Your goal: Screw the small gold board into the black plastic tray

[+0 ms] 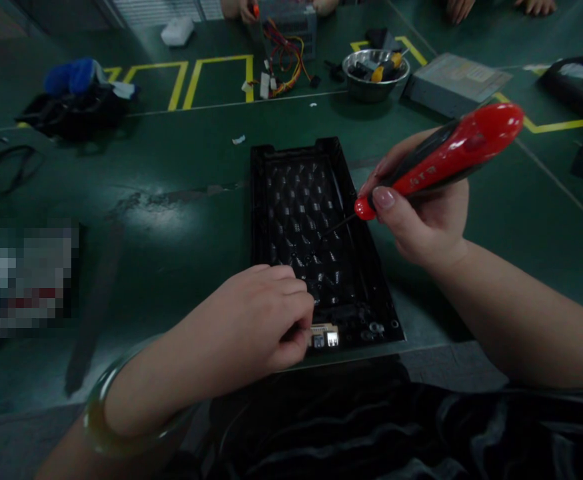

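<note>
A black plastic panel [344,267] with a textured middle lies on the green table, its near end at the table's front edge. At that end a small circuit board with USB ports [328,335] shows. My left hand [271,313] bends over the panel's near left part, its fingers curled beside the board; whatever they pinch is hidden. My right hand [426,213] is closed around a red and black screwdriver [451,150]. The screwdriver's thin shaft points down and left over the panel's textured middle; I cannot tell whether its tip touches.
Beyond the panel are a power supply [298,30] with coloured cables, a metal bowl [375,85] of tools, and a grey metal drive box [456,83]. A black tray [78,113] stands at far left. Co-workers' hands [536,5] show at the back edge.
</note>
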The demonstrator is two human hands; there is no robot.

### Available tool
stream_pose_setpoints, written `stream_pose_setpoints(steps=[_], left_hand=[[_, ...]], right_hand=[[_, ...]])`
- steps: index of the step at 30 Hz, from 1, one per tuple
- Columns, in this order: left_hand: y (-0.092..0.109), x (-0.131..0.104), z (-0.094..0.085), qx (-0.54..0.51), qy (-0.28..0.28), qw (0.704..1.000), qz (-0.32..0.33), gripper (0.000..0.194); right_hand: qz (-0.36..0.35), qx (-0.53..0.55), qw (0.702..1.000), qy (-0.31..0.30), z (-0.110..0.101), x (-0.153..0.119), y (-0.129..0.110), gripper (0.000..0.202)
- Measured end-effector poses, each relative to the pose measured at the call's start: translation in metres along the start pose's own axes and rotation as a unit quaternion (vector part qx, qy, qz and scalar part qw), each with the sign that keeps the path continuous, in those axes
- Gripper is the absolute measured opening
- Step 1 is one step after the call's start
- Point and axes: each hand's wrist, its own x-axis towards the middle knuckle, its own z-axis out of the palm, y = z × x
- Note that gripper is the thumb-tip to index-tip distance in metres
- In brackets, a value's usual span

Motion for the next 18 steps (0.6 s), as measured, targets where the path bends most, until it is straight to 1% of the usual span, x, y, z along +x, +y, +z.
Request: stream_pose_setpoints(steps=[4, 10, 14, 18], left_hand=[[-0.0008, -0.0013, -0.0018, -0.012, -0.009, 1.0, -0.01, 0.01], [-0.0022, -0.0014, -0.0022, -0.037, -0.002, 0.999, -0.027, 0.01], [-0.0019, -0.0019, -0.0016, -0.057, 0.001, 0.997, -0.051, 0.009], [-0.0023, -0.0037, -0.0027, -0.072, 0.005, 0.994, -0.078, 0.008]], right_hand=[[-0.009, -0.003, 1.0, -0.006, -0.0017, 0.0009, -0.0013, 0.022], [-0.031, -0.003, 0.999, -0.014, -0.0026, 0.0028, -0.0019, 0.021], [-0.039, -0.004, 0.999, -0.012, -0.0019, 0.003, 0.0, 0.02], [-0.032, 0.002, 0.999, -0.01, -0.0016, 0.0028, 0.0011, 0.024]])
